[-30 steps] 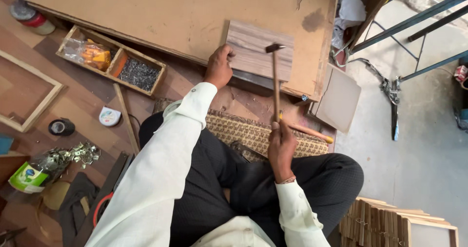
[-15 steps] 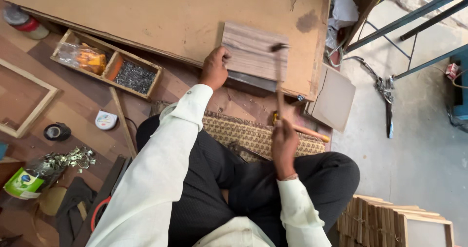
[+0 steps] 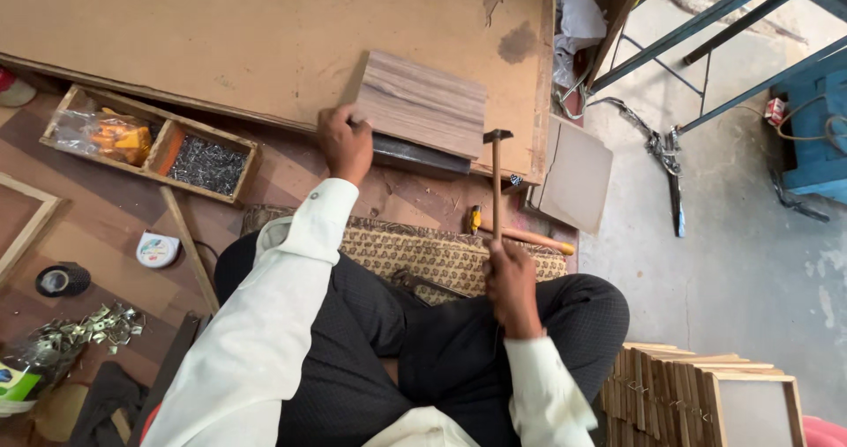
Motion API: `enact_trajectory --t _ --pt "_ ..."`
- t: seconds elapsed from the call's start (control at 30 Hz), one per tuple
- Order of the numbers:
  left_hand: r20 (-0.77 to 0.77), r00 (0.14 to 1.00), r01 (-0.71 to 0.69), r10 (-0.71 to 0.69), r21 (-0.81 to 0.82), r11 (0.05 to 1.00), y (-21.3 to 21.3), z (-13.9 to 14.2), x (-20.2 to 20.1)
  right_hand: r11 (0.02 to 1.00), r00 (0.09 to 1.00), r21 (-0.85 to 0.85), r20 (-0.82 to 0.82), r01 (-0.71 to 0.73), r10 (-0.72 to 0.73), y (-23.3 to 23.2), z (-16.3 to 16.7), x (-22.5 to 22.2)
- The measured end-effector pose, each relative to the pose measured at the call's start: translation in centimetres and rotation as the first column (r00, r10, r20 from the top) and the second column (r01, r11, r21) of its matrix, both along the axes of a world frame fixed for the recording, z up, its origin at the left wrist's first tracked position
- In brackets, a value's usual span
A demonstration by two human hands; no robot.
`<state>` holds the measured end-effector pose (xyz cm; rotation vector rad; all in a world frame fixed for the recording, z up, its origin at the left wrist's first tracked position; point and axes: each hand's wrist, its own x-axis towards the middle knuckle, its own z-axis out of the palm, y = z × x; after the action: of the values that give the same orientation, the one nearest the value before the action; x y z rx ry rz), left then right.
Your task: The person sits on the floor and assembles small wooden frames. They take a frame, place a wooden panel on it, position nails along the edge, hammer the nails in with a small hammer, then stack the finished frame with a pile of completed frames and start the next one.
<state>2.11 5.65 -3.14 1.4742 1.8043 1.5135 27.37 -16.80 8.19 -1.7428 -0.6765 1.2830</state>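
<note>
I sit cross-legged in dark trousers and a white shirt. My left hand presses on the left edge of a striped wood-grain panel lying on a large brown board. My right hand grips the thin handle of a hammer, held upright. Its metal head sits just right of the panel's near right corner, over the board's near edge.
A two-part wooden tray at the left holds an orange packet and dark nails. A tape roll, white tin and metal clips lie on the floor. Stacked frames stand at lower right; a patterned mat lies before my knees.
The hammer head has come back off the panel's right side to just beyond its near right corner. My left hand stays on the panel's left edge. The camera view has shifted slightly.
</note>
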Motion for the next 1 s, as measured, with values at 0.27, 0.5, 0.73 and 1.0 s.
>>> enact_trajectory --t 0.27,0.5,0.73,1.0 --pt "-0.058 0.995 0.074 -0.078 -0.062 0.995 -0.1 4.5 -0.3 0.999 0.992 0.028 -0.121 -0.043 0.046 -6.0 1.3 -1.1" --pt "-0.314 0.773 0.354 -0.551 -0.509 0.785 -7.2 8.8 3.7 0.992 0.962 0.034 -0.253 0.119 -0.106 -2.3 -2.0 -0.4" --pt "-0.507 0.662 0.545 -0.552 -0.179 0.819 -2.7 4.5 2.0 0.990 0.939 -0.001 -0.316 0.143 -0.136 -2.0 -4.3 -0.1" --pt "-0.390 0.661 0.616 -0.641 -0.205 0.761 -0.4 3.0 0.0 0.996 0.931 0.000 -0.357 0.086 -0.080 -1.9 -4.9 -0.1"
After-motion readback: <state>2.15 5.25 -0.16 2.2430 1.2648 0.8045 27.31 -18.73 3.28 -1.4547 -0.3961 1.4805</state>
